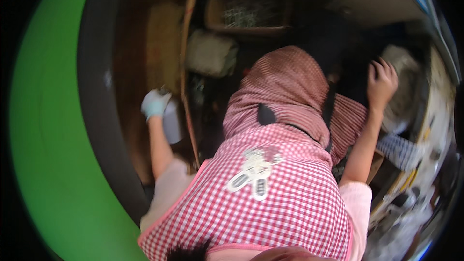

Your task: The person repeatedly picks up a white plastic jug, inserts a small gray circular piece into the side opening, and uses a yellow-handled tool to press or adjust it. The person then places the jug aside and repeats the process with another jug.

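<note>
My left hand (155, 104), in a pale glove, is closed at the top of a white bottle (172, 123); the bottle's body hangs below the fingers, and its exact kind is blurred. Out to the right is my bare right hand (382, 85), its fingers a little bent and apart, with nothing visible in them. A greyish-white bundle or sack (402, 89) lies right beside it; whether they touch, I cannot tell. A red-and-white checked apron (290, 183) with a rabbit patch covers my front and lap.
A green surface with a dark edge (99, 67) curves along the left. Ahead are a brown carton (164, 43), a pale folded bundle (211, 53) and an open box (249, 30) of small pale things. A thin upright strip (186, 67) stands near my left hand. Clutter fills the right side.
</note>
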The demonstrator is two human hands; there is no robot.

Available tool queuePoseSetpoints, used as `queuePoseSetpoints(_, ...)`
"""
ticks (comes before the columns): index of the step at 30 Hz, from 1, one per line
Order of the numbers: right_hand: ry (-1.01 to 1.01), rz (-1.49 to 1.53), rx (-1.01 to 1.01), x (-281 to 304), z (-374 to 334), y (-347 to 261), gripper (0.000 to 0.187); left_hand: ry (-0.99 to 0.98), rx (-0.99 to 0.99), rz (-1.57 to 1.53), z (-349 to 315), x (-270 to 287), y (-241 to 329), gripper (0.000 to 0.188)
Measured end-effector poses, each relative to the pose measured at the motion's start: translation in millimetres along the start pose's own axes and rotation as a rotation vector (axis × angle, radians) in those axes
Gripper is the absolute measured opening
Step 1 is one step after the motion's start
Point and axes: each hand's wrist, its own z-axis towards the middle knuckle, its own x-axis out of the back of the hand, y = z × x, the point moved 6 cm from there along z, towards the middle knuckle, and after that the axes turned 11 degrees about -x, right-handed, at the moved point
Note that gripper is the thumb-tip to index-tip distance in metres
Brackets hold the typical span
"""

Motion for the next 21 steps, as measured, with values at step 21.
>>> queuePoseSetpoints(21, -0.637, 1.529, -0.534, 138, -51, -45, 0.025, -1.017, -1.522, -1.113, -152, 189, 459, 0.073)
